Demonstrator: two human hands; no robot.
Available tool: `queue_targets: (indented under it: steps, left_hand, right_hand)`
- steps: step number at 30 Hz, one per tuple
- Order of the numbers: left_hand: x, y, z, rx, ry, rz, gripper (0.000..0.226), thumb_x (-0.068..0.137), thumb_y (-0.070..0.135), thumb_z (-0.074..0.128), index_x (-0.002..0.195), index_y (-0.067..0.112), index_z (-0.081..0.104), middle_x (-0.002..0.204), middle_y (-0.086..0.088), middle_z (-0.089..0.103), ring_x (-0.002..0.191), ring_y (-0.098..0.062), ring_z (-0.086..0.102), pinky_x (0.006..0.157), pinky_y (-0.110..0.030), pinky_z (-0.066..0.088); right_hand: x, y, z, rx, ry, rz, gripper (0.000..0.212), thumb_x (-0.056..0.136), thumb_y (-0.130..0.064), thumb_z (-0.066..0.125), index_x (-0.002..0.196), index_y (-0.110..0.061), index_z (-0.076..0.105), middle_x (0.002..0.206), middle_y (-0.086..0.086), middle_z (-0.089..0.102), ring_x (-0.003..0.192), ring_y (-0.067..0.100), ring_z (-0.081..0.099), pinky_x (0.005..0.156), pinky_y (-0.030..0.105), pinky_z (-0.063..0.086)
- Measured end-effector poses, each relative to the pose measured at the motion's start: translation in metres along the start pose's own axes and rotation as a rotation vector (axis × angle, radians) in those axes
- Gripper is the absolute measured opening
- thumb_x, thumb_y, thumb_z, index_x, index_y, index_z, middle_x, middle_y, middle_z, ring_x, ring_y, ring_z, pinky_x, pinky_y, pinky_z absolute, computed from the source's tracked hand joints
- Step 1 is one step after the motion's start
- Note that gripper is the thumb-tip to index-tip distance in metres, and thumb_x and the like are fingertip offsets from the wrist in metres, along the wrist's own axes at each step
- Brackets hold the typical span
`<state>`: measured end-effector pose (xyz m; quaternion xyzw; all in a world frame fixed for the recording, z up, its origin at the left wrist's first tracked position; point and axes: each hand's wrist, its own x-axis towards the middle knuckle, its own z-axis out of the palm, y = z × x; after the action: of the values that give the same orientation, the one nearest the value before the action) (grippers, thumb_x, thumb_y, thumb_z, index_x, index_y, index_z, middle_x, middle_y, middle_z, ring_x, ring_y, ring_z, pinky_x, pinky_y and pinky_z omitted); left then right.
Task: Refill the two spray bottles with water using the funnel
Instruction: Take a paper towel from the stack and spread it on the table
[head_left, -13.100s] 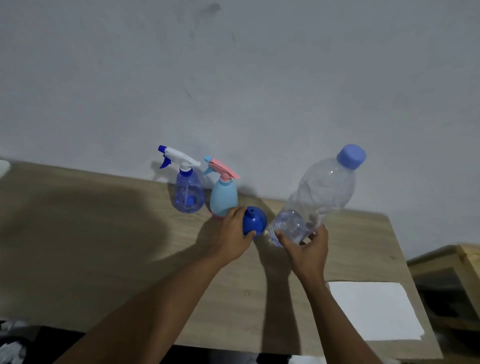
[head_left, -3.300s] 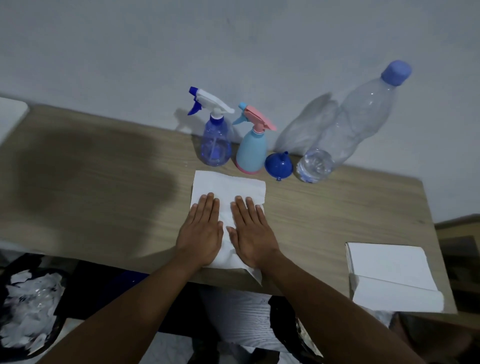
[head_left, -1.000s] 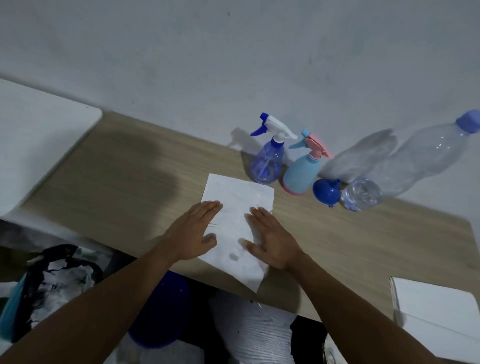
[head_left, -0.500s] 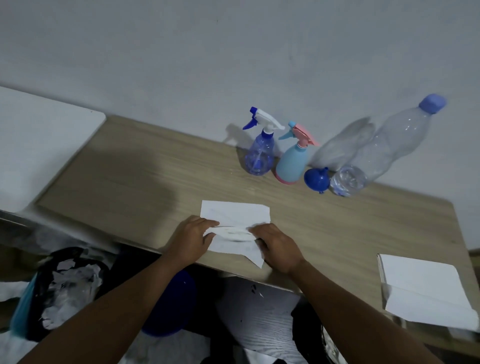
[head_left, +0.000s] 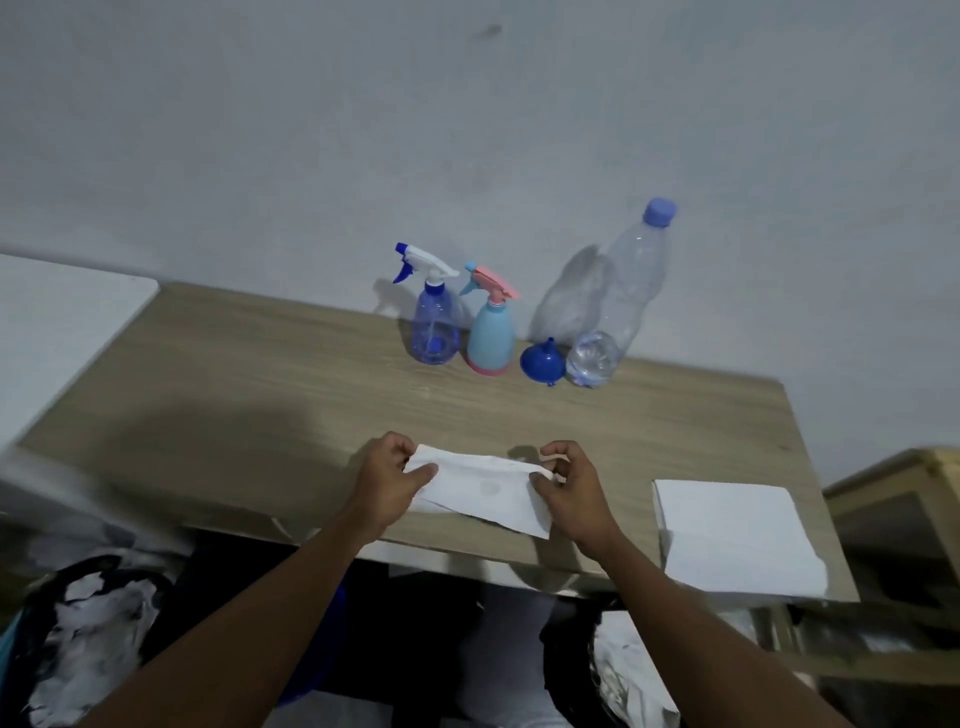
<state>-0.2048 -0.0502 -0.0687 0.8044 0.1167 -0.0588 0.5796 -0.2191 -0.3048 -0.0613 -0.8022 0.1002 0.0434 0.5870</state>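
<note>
Left hand (head_left: 392, 480) pinches the left end of a white sheet (head_left: 483, 491), thumb on top, fingers curled under. Right hand (head_left: 569, 483) pinches the right end the same way, fingertips bent in. The sheet is folded lengthwise and stretched between the two hands over the near part of the wooden table (head_left: 260, 389); can't tell whether it touches the tabletop. A faint damp-looking spot shows near its middle. Beyond the hands, at the wall: clear blue spray bottle (head_left: 435, 332) straight ahead of the left hand, upright, white-and-blue trigger head on. Just right of it is the light blue spray bottle (head_left: 491, 335) with its pink trigger head on, upright. Ahead of the right hand is the blue funnel (head_left: 543, 362), lying wide end down, just beside the big clear water bottle (head_left: 618, 306), which is capped and upright. Right of the right hand, near the table corner, is a stack of white paper (head_left: 732, 535). Below and left of the left arm, off the table, is a dark bin (head_left: 88, 629) with crumpled white paper.
</note>
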Motion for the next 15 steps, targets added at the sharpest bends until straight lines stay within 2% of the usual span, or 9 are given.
queue_targets:
  steps: [3,5,6,8,9,10,12,14,15]
  left_hand:
    - [-0.022,0.012,0.034,0.02,0.023,0.041,0.035,0.076,0.006,0.082,0.07,0.013,0.049,0.056,0.004,0.041,0.051,-0.011,0.032,0.053,-0.027,0.032]
    - [-0.044,0.02,0.058,0.03,0.036,0.017,0.029,0.077,0.006,0.081,0.067,0.012,0.055,0.053,0.01,0.048,0.044,-0.007,0.037,0.05,-0.024,0.035]
    - [-0.056,0.021,0.069,0.021,0.04,-0.009,0.023,0.078,0.005,0.08,0.068,0.012,0.06,0.059,0.009,0.057,0.048,-0.005,0.047,0.053,-0.022,0.039]
    - [-0.081,0.014,0.094,-0.057,0.042,-0.079,0.013,0.08,0.0,0.076,0.076,0.01,0.069,0.081,0.005,0.07,0.073,-0.005,0.064,0.068,-0.021,0.048]
    - [-0.095,0.007,0.105,-0.086,0.03,-0.113,0.011,0.082,-0.002,0.074,0.083,0.009,0.072,0.093,0.004,0.071,0.087,-0.004,0.065,0.077,-0.021,0.048]
    - [-0.109,-0.001,0.117,-0.086,0.009,-0.138,0.012,0.084,-0.004,0.071,0.09,0.007,0.072,0.101,0.002,0.07,0.095,-0.004,0.064,0.082,-0.02,0.047]
    - [-0.135,-0.018,0.141,-0.022,-0.044,-0.178,0.017,0.086,-0.005,0.067,0.096,0.007,0.072,0.105,0.001,0.068,0.097,-0.005,0.061,0.082,-0.019,0.046]
    - [-0.157,-0.033,0.167,0.048,-0.09,-0.204,0.021,0.083,-0.005,0.07,0.089,0.015,0.073,0.098,-0.001,0.069,0.089,-0.008,0.063,0.073,-0.014,0.047]
    - [-0.166,-0.039,0.18,0.088,-0.11,-0.22,0.023,0.081,-0.005,0.073,0.083,0.019,0.073,0.092,0.0,0.071,0.086,-0.01,0.065,0.07,-0.013,0.048]
  right_hand:
    - [-0.016,0.013,-0.04,0.033,0.04,0.02,0.013,0.087,0.007,0.065,0.094,0.0,0.057,0.081,-0.003,0.061,0.061,-0.008,0.055,0.059,0.011,0.042]
    - [-0.029,0.026,-0.064,0.055,0.033,0.031,0.009,0.087,0.004,0.068,0.086,-0.003,0.063,0.076,-0.01,0.062,0.056,-0.006,0.053,0.055,0.01,0.04]
    - [-0.038,0.034,-0.075,0.06,0.013,0.042,0.008,0.088,0.003,0.069,0.086,-0.005,0.066,0.07,-0.015,0.061,0.05,-0.004,0.05,0.053,0.012,0.038]
    - [-0.06,0.055,-0.096,0.055,-0.052,0.08,0.01,0.087,0.001,0.068,0.091,-0.008,0.069,0.052,-0.018,0.052,0.043,0.001,0.037,0.049,0.016,0.034]
    - [-0.073,0.069,-0.106,0.049,-0.09,0.108,0.014,0.086,0.0,0.069,0.093,-0.011,0.071,0.048,-0.017,0.048,0.043,0.006,0.034,0.048,0.019,0.033]
    - [-0.085,0.085,-0.114,0.043,-0.124,0.138,0.018,0.084,0.0,0.07,0.094,-0.015,0.072,0.05,-0.013,0.047,0.046,0.011,0.034,0.05,0.022,0.033]
    - [-0.112,0.118,-0.13,0.035,-0.175,0.201,0.022,0.081,-0.001,0.071,0.091,-0.021,0.074,0.057,0.007,0.053,0.053,0.017,0.04,0.055,0.027,0.036]
    - [-0.134,0.146,-0.147,0.021,-0.166,0.282,0.023,0.082,0.002,0.071,0.082,-0.02,0.074,0.07,0.025,0.066,0.058,0.02,0.052,0.055,0.027,0.044]
    - [-0.143,0.159,-0.155,0.02,-0.133,0.33,0.024,0.083,0.007,0.07,0.078,-0.017,0.074,0.077,0.026,0.07,0.064,0.023,0.058,0.056,0.024,0.048]
